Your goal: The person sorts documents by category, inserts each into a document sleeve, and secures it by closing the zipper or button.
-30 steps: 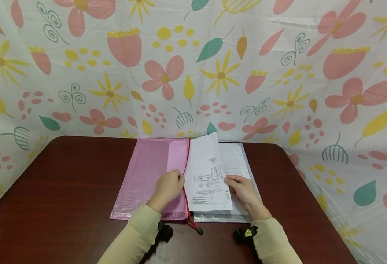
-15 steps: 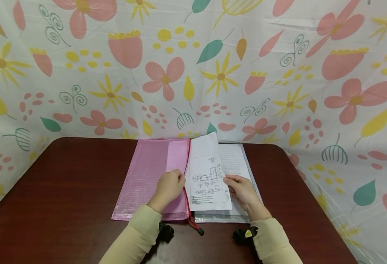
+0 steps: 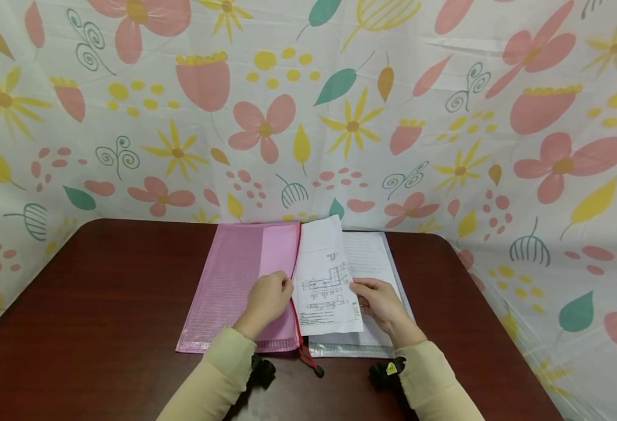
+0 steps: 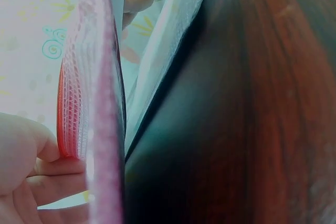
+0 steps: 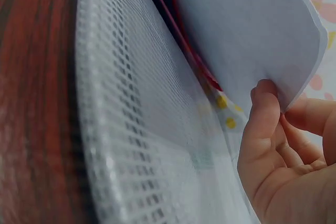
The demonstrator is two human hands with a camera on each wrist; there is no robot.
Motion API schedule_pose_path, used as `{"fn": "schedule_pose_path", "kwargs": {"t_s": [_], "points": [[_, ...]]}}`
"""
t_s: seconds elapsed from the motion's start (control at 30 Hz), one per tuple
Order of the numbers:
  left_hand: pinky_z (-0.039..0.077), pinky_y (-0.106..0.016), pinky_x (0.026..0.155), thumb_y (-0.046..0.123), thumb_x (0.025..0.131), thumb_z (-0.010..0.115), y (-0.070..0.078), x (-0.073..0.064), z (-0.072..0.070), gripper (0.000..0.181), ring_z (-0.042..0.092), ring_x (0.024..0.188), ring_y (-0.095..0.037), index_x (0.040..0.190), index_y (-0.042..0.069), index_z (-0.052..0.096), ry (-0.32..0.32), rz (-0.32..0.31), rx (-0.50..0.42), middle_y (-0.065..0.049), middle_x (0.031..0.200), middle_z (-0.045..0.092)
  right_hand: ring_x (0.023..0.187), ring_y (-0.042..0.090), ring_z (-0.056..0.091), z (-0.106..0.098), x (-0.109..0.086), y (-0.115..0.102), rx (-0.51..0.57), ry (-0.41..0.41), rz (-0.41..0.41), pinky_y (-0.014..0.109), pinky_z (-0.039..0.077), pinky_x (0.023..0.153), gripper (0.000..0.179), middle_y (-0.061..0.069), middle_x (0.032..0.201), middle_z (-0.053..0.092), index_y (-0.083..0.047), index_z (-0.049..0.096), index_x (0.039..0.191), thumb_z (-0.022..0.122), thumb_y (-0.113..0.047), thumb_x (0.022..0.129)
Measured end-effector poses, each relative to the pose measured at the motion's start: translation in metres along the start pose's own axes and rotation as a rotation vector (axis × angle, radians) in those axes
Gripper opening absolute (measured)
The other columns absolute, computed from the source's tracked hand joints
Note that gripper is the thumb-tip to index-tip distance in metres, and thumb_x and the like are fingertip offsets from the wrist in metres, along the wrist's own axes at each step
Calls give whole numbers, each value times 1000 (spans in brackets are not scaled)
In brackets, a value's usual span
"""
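**Both hands pinching: right hand (image 3: 384, 301) on the drawing sheet (image 3: 326, 292), left hand (image 3: 269, 298) on the pink folder (image 3: 224, 286)**

And here we are at the middle of the dark wooden table (image 3: 103, 304), with both hands busy! The right hand has the white drawing sheet by its right edge, thumb and fingers closed on the paper; the right wrist view shows the sheet bowing into a curve above them. Over to the left hand: thumb and fingers grip the folder's red edge (image 4: 60, 119), clear as day from the left wrist.

The pink mesh folder lies left of centre, a paler panel showing through its right side. The sheet meets that red edge along its left side; how far it reaches inside, I can't tell. Look at the print on it: line diagrams, with text near the bottom.

Beneath the sheet and to its right lies a clear mesh folder (image 3: 350, 351), a page of small print (image 3: 371, 257) showing through. A red cord (image 3: 307, 355) with a black end trails from the pink folder's lower right corner. Beige sleeves (image 3: 208, 380) on both arms, black devices (image 3: 261, 371) at both wrists, and a flowery curtain (image 3: 261, 126) fills the backdrop!
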State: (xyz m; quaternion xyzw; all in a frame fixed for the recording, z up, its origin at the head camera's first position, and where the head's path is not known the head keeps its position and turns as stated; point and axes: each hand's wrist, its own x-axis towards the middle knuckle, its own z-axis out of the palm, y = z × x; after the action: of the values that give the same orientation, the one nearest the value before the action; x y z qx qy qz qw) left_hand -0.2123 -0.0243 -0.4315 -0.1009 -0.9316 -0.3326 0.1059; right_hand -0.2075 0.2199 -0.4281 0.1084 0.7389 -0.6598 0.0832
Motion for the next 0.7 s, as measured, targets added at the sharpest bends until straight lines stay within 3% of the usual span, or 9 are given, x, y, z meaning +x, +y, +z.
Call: {"fn": "schedule_pose_path", "kwargs": {"t_s": [0.7], "points": [[34, -26, 46, 15, 90, 52, 3, 0, -5, 21, 42, 50, -13, 70, 13, 56, -18, -11, -32, 2, 58, 49, 67, 11, 66, 15, 5, 0, -31, -41, 12, 26, 54, 59, 38, 0, 83, 69, 4, 56, 124, 61, -15, 91]]}}
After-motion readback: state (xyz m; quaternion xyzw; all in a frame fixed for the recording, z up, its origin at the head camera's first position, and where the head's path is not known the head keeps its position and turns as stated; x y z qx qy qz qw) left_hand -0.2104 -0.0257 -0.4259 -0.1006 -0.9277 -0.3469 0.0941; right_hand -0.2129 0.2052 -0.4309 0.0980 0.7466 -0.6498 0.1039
